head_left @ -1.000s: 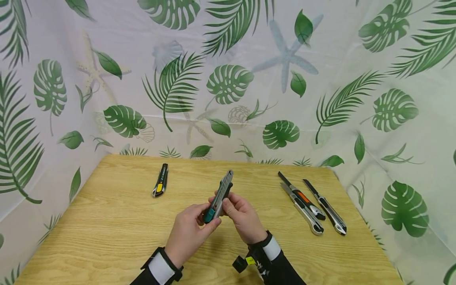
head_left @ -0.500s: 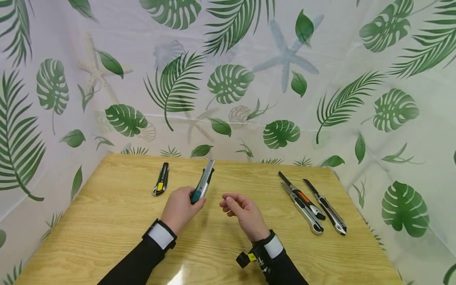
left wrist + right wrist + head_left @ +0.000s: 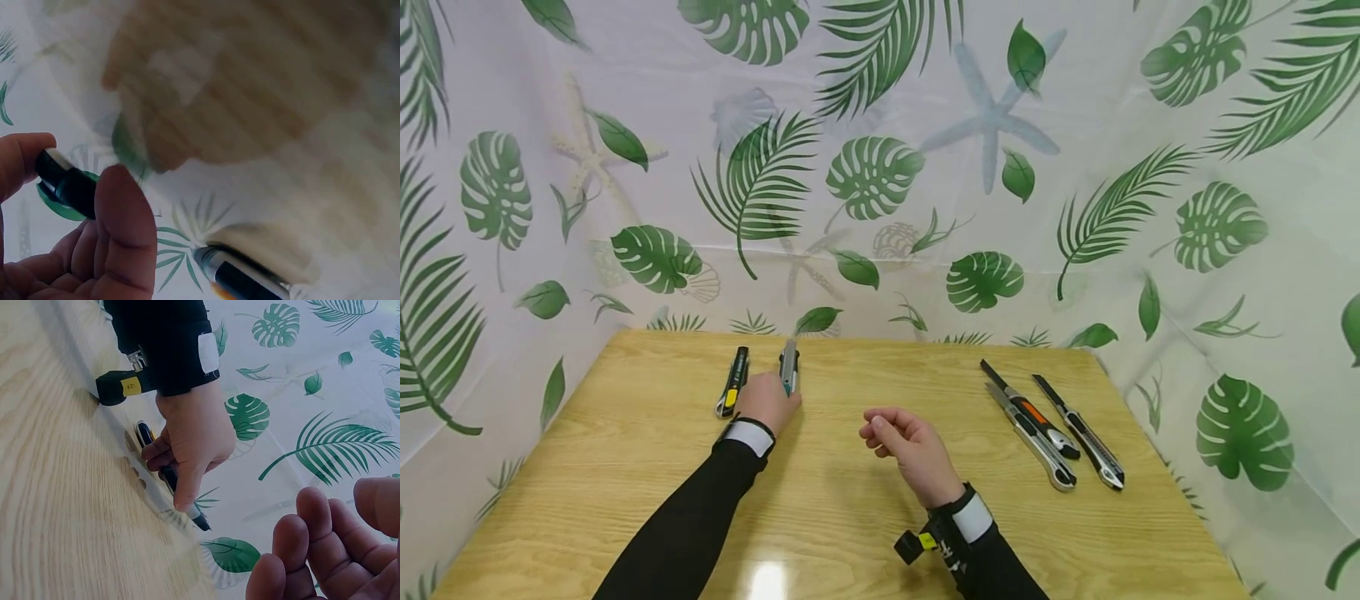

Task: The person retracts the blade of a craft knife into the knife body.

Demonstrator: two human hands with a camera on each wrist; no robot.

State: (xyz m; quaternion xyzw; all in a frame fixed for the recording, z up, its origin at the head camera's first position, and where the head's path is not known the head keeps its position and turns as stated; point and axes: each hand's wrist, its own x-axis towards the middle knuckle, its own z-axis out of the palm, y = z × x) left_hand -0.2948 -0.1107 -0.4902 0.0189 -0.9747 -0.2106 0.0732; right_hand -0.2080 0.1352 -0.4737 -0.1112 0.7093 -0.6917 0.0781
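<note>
In the head view my left hand (image 3: 767,402) grips a grey utility knife (image 3: 788,367) with a teal end, its narrow tip pointing to the back wall. The palm side is hidden there. In the left wrist view, thumb and fingers pinch the dark knife body (image 3: 78,194). Just left of that hand lies a black utility knife (image 3: 733,383) with a yellow slider. My right hand (image 3: 910,450) hovers over the middle of the table with fingers loosely curled and nothing in them; its fingers (image 3: 331,544) also appear in the right wrist view.
On the right side of the wooden table (image 3: 850,525) lie an orange-and-black utility knife (image 3: 1037,417), a silver one (image 3: 1033,442) against it, and a black-and-silver one (image 3: 1086,437), blades extended. A leaf-printed cloth (image 3: 880,275) hangs behind the table.
The right hand has let go of the grey utility knife and stayed near the middle. The left hand has carried that knife left and away from the body, beside the yellow-slider knife.
</note>
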